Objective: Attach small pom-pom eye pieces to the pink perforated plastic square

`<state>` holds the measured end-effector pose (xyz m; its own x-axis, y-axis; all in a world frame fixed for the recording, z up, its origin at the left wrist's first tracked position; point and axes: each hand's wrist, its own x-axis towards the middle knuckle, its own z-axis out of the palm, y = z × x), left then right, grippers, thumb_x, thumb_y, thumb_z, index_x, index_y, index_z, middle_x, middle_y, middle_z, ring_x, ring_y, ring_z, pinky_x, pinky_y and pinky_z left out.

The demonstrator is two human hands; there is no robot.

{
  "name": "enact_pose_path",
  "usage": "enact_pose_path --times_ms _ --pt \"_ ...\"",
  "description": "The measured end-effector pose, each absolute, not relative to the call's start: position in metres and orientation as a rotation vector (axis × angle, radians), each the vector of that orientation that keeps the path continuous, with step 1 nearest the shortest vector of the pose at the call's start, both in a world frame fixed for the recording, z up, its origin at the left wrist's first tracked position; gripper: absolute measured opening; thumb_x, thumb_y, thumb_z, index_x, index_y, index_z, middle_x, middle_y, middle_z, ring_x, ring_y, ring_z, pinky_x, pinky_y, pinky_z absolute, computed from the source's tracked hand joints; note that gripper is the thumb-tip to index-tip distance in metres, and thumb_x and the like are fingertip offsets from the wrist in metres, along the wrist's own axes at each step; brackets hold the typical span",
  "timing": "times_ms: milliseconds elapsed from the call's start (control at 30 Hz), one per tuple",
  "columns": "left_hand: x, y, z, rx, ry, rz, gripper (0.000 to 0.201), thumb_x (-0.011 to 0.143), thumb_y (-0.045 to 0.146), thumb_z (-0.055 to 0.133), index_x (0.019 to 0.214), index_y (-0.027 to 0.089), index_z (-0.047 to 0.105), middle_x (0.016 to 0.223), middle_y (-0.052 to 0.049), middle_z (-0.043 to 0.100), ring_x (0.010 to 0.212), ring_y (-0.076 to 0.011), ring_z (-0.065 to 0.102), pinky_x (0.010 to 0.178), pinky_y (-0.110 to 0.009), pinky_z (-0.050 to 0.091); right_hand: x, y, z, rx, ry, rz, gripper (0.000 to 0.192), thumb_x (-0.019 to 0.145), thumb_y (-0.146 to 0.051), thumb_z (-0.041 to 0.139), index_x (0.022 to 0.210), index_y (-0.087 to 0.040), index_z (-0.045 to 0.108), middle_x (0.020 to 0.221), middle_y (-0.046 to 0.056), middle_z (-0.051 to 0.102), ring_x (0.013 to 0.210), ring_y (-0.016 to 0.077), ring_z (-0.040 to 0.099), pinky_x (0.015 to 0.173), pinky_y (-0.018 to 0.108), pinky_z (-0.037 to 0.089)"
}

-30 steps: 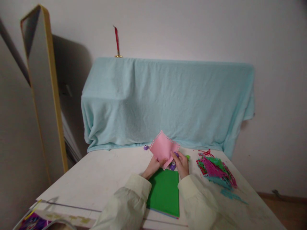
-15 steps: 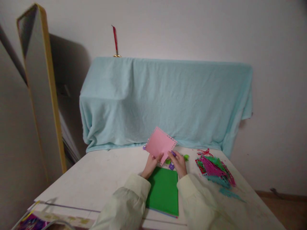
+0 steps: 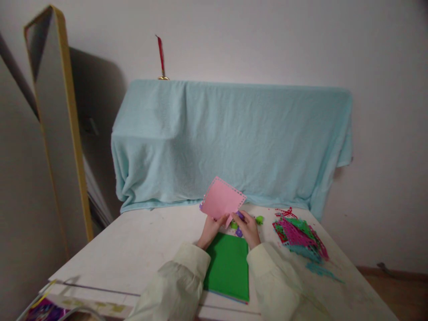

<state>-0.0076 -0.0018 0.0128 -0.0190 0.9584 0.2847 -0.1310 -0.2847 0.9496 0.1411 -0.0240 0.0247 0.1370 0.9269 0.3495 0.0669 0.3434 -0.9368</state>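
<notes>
Pinching a square pink paper sheet [image 3: 222, 201] with perforated edges, both hands' grip closed: left hand [image 3: 210, 229], right hand [image 3: 249, 228].

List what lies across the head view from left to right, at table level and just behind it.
Leaning mirror → left hand → pink sheet held up by both hands → right hand → small green punch → pile of punched coloured paper. The green pad lies below the hands, so it is left out.
</notes>
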Motion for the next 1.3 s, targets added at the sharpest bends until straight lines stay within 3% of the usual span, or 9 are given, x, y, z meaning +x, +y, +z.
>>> enact_pose_path --times_ms 267,467,600,1300 --pt "-0.009 -0.008 0.020 1.312 0.951 1.411 0.041 0.071 0.043 0.070 0.097 0.012 0.065 0.096 -0.011 0.070 0.096 -0.0251 0.062 0.087 -0.036 0.046 0.142 -0.028 0.032 -1.054 -1.295 0.820 0.035 0.073 -0.050 0.066 0.082 -0.016 0.066 0.072 0.001 0.060 0.069 0.0163 0.053 0.064 0.025 0.042" --pt "-0.010 -0.008 0.019 1.424 1.008 1.364 0.037 0.073 0.050 0.064 0.074 0.013 0.065 0.068 -0.005 0.068 0.070 -0.0190 0.061 0.072 -0.029 0.047 0.140 -0.031 0.032 -1.015 -1.332 0.828 0.035 0.073 -0.050 0.067 0.082 -0.016 0.065 0.076 0.001 0.061 0.072 0.0165 0.054 0.067 0.025 0.042" --pt "-0.007 -0.006 0.018 1.474 0.987 1.378 0.036 0.071 0.050 0.066 0.071 0.014 0.062 0.061 -0.002 0.063 0.059 -0.0147 0.056 0.061 -0.025 0.044 0.139 -0.032 0.032 -0.980 -1.365 0.850 0.033 0.073 -0.049 0.068 0.077 -0.017 0.063 0.071 0.000 0.059 0.069 0.0156 0.054 0.066 0.025 0.042" --pt "-0.006 -0.001 0.010 1.451 0.944 1.353 0.039 0.070 0.050 0.069 0.079 0.012 0.063 0.065 -0.003 0.062 0.059 -0.0145 0.054 0.061 -0.026 0.043 0.140 -0.031 0.035 -0.976 -1.274 0.847 0.040 0.071 -0.053 0.068 0.084 -0.015 0.066 0.077 0.004 0.063 0.072 0.0189 0.056 0.066 0.028 0.045"
